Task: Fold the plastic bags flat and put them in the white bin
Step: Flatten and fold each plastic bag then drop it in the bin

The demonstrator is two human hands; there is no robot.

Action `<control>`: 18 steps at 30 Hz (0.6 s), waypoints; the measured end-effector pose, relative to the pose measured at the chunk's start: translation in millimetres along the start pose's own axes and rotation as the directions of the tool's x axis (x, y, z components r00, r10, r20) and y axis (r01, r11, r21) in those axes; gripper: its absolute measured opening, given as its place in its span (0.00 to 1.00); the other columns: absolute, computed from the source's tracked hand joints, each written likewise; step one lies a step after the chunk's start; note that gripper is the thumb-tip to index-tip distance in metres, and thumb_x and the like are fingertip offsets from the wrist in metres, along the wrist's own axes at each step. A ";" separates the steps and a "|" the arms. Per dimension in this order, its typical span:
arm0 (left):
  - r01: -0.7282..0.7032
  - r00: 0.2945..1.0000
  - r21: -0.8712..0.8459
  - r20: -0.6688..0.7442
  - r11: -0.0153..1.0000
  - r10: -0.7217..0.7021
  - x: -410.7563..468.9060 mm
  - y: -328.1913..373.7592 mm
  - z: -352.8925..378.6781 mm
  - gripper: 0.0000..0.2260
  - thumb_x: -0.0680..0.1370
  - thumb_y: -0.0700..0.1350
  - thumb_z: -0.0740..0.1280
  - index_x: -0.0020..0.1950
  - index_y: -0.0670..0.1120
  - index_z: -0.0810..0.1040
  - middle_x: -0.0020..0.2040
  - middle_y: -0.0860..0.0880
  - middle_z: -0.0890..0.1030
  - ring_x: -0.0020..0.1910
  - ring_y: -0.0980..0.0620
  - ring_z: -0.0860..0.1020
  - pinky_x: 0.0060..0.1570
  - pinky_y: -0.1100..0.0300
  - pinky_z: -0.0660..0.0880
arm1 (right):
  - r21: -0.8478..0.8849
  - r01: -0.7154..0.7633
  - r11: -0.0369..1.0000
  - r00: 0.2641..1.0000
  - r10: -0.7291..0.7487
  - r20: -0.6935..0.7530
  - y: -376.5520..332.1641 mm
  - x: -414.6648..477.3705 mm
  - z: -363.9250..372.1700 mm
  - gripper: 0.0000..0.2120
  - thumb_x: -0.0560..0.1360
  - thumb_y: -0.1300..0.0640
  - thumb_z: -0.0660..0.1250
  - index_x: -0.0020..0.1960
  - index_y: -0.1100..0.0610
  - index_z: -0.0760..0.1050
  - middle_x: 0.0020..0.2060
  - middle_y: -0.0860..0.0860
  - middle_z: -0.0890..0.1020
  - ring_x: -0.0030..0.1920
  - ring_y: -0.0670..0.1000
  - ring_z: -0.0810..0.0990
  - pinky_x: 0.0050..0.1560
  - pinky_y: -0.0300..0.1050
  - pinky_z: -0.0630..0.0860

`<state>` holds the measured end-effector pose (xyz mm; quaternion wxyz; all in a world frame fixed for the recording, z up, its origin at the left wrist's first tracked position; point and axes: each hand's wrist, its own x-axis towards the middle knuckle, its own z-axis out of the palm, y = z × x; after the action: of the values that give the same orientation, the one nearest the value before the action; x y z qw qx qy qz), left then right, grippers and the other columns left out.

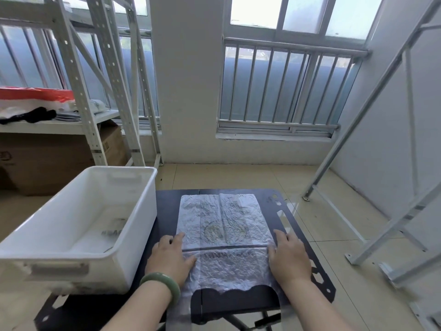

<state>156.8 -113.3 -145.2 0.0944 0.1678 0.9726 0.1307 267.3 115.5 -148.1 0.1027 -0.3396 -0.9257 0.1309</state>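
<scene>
Where the counter (281,211) comes nearest the camera, the handle loops of the plastic bag (224,225) hang over its near edge, and the left loop drops below it. A green bangle (164,281) circles the left wrist just above that edge.

A little further in, both grips lie flat on the counter with their fingers straight and apart, clamped on nothing. The left grip (170,256) presses on the bag's left edge, its thumb lying on the plastic. The right grip (290,256) presses on the bag's right edge. The bag therefore lies between the two grips, touching both, and stretches away from them toward the counter's far edge. It is spread flat and crinkled on the middle of the counter, with faint print showing through. A straight crease runs across it from one grip to the other.

On the counter's left side stands the white bin (140,235), just beside the bag and overhanging the counter's left edge. Something flat and clear with dark print lies on its floor.

Beyond the counter lies tiled floor (238,177). Left of the counter and further back, a cardboard box (47,158) sits under a metal rack (71,68). Behind the counter's far edge a barred window (274,91) fills the wall.
</scene>
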 end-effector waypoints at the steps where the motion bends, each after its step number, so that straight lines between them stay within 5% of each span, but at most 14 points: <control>1: 0.019 1.000 -0.036 0.018 0.999 -0.018 -1.8 2.5 -1.7 0.30 0.77 0.58 0.62 0.75 0.54 0.55 0.69 0.48 0.64 0.67 0.47 0.65 0.67 0.57 0.65 | 0.028 -0.043 0.999 0.998 0.042 0.039 -3.4 -1.0 -3.2 0.23 0.78 0.49 0.59 0.72 0.53 0.62 0.65 0.53 0.70 0.64 0.53 0.68 0.62 0.45 0.68; 6: 0.107 0.992 -0.172 0.083 0.979 -0.094 -8.1 12.5 -8.1 0.32 0.75 0.52 0.68 0.75 0.53 0.55 0.65 0.46 0.65 0.56 0.48 0.74 0.57 0.59 0.72 | 0.277 -0.197 0.941 0.972 0.152 0.177 -11.3 -5.0 -12.8 0.32 0.74 0.54 0.66 0.74 0.54 0.58 0.68 0.55 0.68 0.65 0.55 0.70 0.59 0.46 0.71; 8: 0.125 0.989 -0.221 0.109 0.967 -0.103 -10.5 13.8 -10.0 0.33 0.74 0.51 0.69 0.74 0.54 0.56 0.64 0.46 0.66 0.50 0.50 0.75 0.53 0.60 0.72 | 0.308 -0.231 0.923 0.964 0.173 0.204 -10.5 -5.2 -13.8 0.34 0.72 0.53 0.69 0.74 0.52 0.59 0.62 0.53 0.75 0.61 0.54 0.74 0.56 0.46 0.74; 12: 0.112 0.991 -0.250 0.098 0.962 -0.090 -11.0 13.1 -11.0 0.33 0.71 0.51 0.72 0.72 0.56 0.59 0.56 0.49 0.73 0.53 0.49 0.75 0.54 0.57 0.74 | 0.239 -0.235 0.942 0.957 0.181 0.227 -11.3 -7.0 -16.9 0.34 0.68 0.52 0.71 0.71 0.50 0.62 0.49 0.48 0.79 0.55 0.53 0.76 0.55 0.47 0.74; 18: 0.134 0.991 -0.319 0.045 0.938 -0.127 -9.2 14.8 -9.0 0.30 0.71 0.46 0.72 0.69 0.56 0.63 0.61 0.48 0.64 0.50 0.50 0.75 0.51 0.61 0.74 | 0.225 -0.239 0.944 0.961 0.198 0.191 -15.3 -3.8 -11.5 0.37 0.67 0.53 0.72 0.73 0.50 0.60 0.64 0.54 0.72 0.59 0.55 0.75 0.48 0.44 0.73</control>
<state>167.7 -105.0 -131.1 0.1404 0.0868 0.9460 0.2790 264.1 103.7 -132.8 0.0514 -0.4131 -0.8641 0.2831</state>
